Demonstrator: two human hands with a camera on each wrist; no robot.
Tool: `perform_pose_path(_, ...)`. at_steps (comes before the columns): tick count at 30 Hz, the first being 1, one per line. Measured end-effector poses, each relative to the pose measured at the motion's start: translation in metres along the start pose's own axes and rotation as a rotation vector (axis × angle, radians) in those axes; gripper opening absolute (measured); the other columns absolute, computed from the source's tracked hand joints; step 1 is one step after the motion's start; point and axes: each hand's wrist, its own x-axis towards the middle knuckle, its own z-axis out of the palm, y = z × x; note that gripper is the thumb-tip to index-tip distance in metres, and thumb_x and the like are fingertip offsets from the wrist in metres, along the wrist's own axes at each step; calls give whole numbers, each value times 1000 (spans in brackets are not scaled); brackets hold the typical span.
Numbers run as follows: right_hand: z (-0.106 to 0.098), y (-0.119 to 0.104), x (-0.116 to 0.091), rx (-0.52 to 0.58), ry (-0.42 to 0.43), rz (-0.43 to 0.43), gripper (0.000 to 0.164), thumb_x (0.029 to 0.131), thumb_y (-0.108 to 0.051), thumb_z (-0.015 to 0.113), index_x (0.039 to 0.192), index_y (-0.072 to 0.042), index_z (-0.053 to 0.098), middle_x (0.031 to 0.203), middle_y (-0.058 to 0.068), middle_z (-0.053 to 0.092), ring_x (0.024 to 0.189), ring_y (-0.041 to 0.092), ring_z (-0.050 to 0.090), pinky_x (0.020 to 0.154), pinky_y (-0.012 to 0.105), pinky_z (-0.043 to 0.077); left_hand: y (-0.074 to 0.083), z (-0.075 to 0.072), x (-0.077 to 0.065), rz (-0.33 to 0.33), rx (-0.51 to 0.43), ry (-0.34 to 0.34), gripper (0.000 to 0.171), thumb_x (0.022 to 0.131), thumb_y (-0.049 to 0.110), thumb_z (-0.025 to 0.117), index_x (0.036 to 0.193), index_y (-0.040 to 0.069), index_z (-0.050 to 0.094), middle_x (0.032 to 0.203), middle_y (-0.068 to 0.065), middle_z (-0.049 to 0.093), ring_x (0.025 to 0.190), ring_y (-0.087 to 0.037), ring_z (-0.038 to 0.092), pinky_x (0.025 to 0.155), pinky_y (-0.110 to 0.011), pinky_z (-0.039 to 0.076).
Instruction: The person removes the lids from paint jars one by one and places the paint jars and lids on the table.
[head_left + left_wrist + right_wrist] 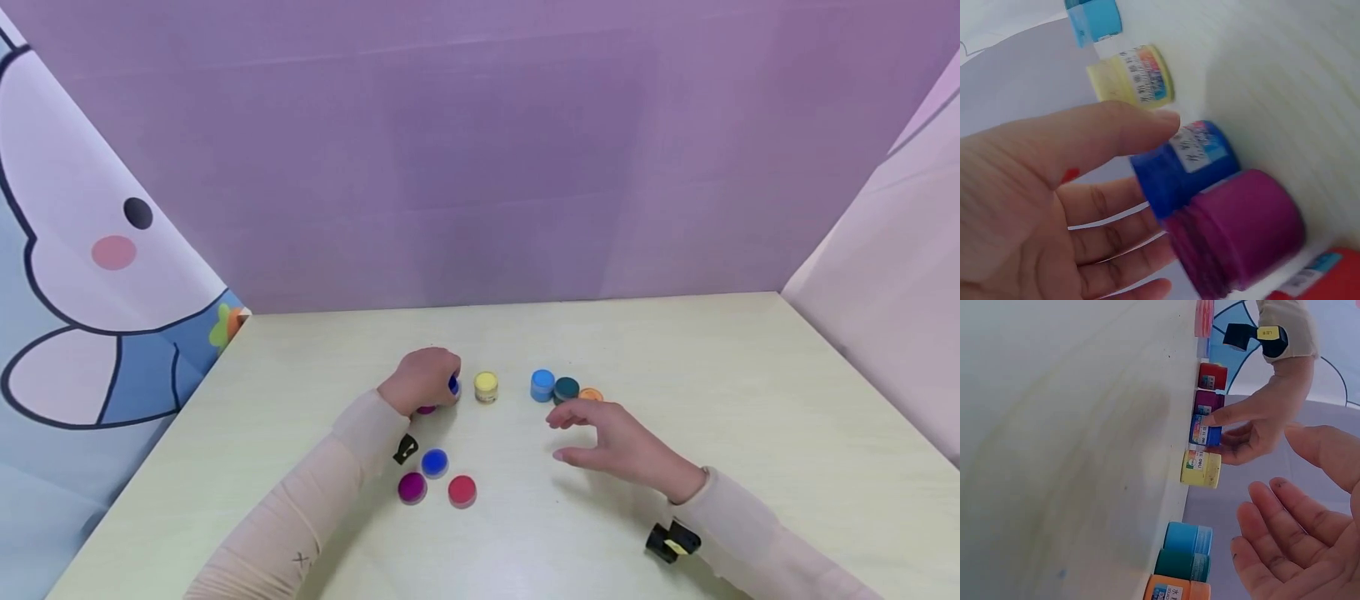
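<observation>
My left hand (426,379) pinches a small blue paint jar (1191,165) between thumb and fingers, at the left of a row of jars. Touching that jar is a purple paint jar (1254,231), its threaded rim bare. A red paint jar (1212,376) stands past the purple one; in the head view the left hand hides it. To the right of the hand is a yellow paint jar (486,387). My right hand (611,437) hovers with fingers parted and nothing in them, just in front of light blue (542,385), dark green (566,390) and orange (591,395) paint jars.
Nearer the front of the pale table (540,533) lie a blue lid (435,462), a purple lid (412,488) and a red lid (462,491). A purple backdrop (510,167) rises behind the table, with a printed cartoon sheet (67,200) at the left.
</observation>
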Motion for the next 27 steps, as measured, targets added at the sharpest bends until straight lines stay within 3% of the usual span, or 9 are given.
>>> perform_pose_path(4, 2, 1, 1, 9, -10, 3, 35, 79, -23, 70, 107, -9, 56, 102, 4, 59, 95, 22, 54, 85, 43, 44, 5, -2, 0, 65, -29, 38, 37, 75, 24, 69, 108, 10, 57, 96, -2, 55, 82, -16, 50, 73, -32, 45)
perform_pose_path(10, 6, 3, 3, 16, -17, -9, 35, 78, -23, 71, 106, -8, 57, 102, 4, 60, 94, 23, 55, 85, 43, 44, 14, 0, 5, 162, -103, 109, 41, 72, 20, 73, 109, 13, 58, 98, -1, 56, 87, -16, 51, 78, -31, 44)
perform_pose_path(27, 8, 1, 5, 13, -44, 15, 36, 78, -23, 71, 107, -6, 56, 102, 5, 59, 94, 23, 54, 85, 43, 44, 26, -1, 12, 226, -126, 138, 32, 75, 20, 72, 104, 11, 61, 91, 0, 56, 80, -14, 50, 77, -26, 43)
